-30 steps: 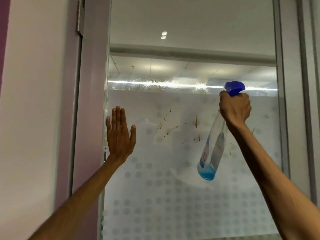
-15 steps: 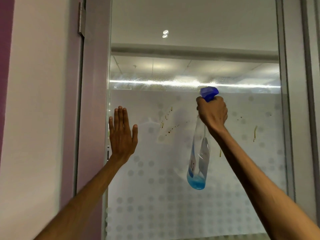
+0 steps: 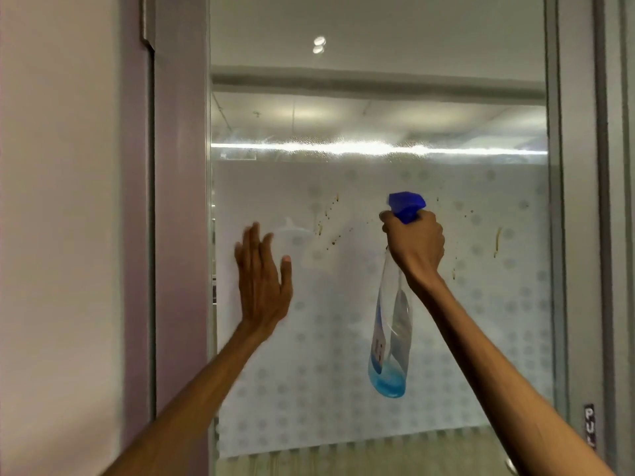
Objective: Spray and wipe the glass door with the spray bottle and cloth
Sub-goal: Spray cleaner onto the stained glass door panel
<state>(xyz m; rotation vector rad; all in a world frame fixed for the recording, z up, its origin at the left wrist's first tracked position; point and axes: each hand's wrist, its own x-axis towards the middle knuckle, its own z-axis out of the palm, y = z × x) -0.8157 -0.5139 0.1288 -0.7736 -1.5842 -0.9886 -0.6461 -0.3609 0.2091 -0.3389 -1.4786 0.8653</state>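
Note:
The glass door (image 3: 343, 338) fills the middle of the head view, frosted with a dot pattern on its lower part. Brown splatter stains (image 3: 326, 221) and a yellowish streak (image 3: 497, 240) mark it at hand height. My right hand (image 3: 417, 247) grips the neck of a clear spray bottle (image 3: 391, 338) with a blue trigger head and a little blue liquid at the bottom, its nozzle facing the glass. My left hand (image 3: 263, 286) is raised flat and empty near the glass's left edge, slightly blurred. No cloth is in view.
A mauve door frame (image 3: 180, 235) with a hinge runs down the left, beside a pale wall (image 3: 58, 235). A grey frame (image 3: 580, 235) on the right carries a small black "PULL" label (image 3: 589, 426). Fine spray droplets cover the glass near the bright light reflection (image 3: 343, 147).
My right hand has carried the spray bottle leftward and down across the glass. My left hand has tilted and shifted slightly. The view has dropped a little.

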